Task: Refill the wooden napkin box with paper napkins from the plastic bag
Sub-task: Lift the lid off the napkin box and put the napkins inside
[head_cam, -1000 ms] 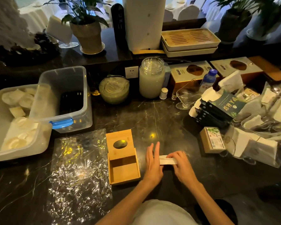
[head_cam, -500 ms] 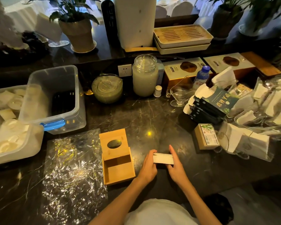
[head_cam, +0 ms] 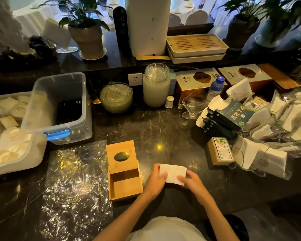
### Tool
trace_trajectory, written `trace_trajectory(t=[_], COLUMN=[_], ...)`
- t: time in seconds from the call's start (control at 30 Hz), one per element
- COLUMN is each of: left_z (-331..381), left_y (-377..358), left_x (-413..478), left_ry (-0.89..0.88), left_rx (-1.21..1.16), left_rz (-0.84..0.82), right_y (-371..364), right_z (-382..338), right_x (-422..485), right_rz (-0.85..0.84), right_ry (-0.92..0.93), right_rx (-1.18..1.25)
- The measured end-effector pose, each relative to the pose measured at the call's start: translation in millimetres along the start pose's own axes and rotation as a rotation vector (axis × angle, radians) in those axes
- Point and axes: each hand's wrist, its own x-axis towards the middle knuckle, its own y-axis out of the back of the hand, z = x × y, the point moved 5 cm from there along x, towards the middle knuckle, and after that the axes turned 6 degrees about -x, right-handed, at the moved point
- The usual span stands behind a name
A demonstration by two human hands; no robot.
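- White napkin stack (head_cam: 172, 174): gripped at both ends by left hand (head_cam: 156, 182) and right hand (head_cam: 191, 182), fingers curled onto it.
- Wooden napkin box (head_cam: 124, 178): just left, lid slid back, compartment exposed.
- Plastic bag (head_cam: 75, 185): flat on counter (head_cam: 160, 126).

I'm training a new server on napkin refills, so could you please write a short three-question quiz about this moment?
1. True or false: the wooden napkin box already holds napkins.
2. What holds the napkin stack? A) left hand only B) both hands C) nothing, it lies on the counter
3. On which side of the box does the plastic bag lie, as the person sees it?

Key
1. False: its lid is slid back and the open compartment looks empty.
2. B: the left hand and right hand grip its two ends, to the right of the box.
3. The left, flat on the counter.
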Motion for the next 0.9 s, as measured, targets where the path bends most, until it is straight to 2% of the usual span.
trace_trajectory(t=[0.1,0.17,0.27,0.37,0.43,0.53,0.63,0.7,0.73,0.83,0.87,0.9], left_z=[6,14,25,37,48,62,69,67,64,44,33,20], left_y=[0,2,11,21,30,43,62,79,92,141,153,161], left_x=[-8,-13,-21,-25,-29,-32,-35,-40,-43,-63,-71,-76], left_ry=[0.139,0.155,0.137,0.115,0.086,0.06,0.047,0.03,-0.011,-0.127,-0.122,-0.082], left_rx=[-0.299,-0.381,-0.341,-0.238,-0.181,-0.115,-0.169,-0.203,-0.165,0.11,0.163,0.167], left_rz=[-0.042,-0.091,-0.147,-0.223,-0.247,-0.253,-0.222,-0.116,0.011,0.544,0.628,0.619], right_y=[9,15,16,15,5,-14,-26,-32,-37,-55,-62,-68], right_z=[-7,-14,-27,-49,-70,-92,-97,-89,-81,-65,-60,-57], right_x=[-15,-21,-29,-25,-24,-24,-14,-6,-3,-5,-6,-5], right_rz=[-0.178,-0.27,-0.358,-0.323,-0.396,-0.533,-0.525,-0.522,-0.535,-0.533,-0.5,-0.457], right_ry=[-0.138,-0.161,-0.161,-0.047,0.002,0.037,0.059,0.023,-0.009,-0.122,-0.135,-0.128], right_rx=[0.191,0.211,0.132,-0.011,-0.087,-0.233,-0.276,-0.177,-0.04,0.593,0.716,0.749])
